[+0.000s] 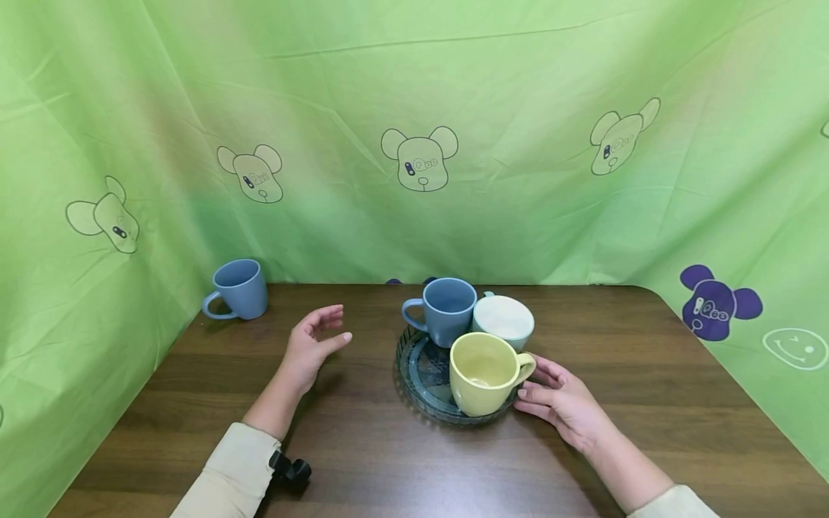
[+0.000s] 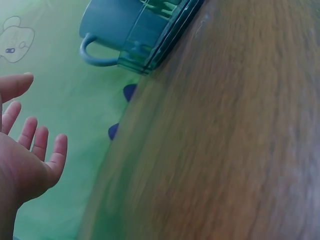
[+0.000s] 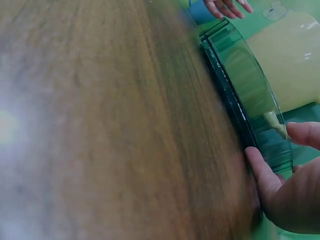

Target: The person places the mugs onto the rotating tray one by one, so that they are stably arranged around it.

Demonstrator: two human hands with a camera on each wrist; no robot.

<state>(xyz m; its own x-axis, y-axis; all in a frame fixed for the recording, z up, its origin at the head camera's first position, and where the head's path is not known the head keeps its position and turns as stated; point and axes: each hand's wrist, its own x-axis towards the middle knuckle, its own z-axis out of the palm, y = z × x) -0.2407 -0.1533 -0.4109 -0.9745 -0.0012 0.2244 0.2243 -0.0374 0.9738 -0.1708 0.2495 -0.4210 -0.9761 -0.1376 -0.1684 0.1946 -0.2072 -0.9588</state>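
Note:
A round clear glass tray with a ridged side stands on the wooden table, bearing a blue mug, a white mug with a pale outside and a yellow mug. At the tray's right edge is my right hand, close by the yellow mug's handle. Its digits touch the glass side, low by the base and up near the rim. My left hand hovers left of the tray, fingers apart and palm turned inward, holding nothing. In the left wrist view the tray lies beyond it.
Another blue mug stands at the table's back left corner, handle to the left. A green printed cloth hangs behind the table and along both sides. A black clip-like device is on the left sleeve.

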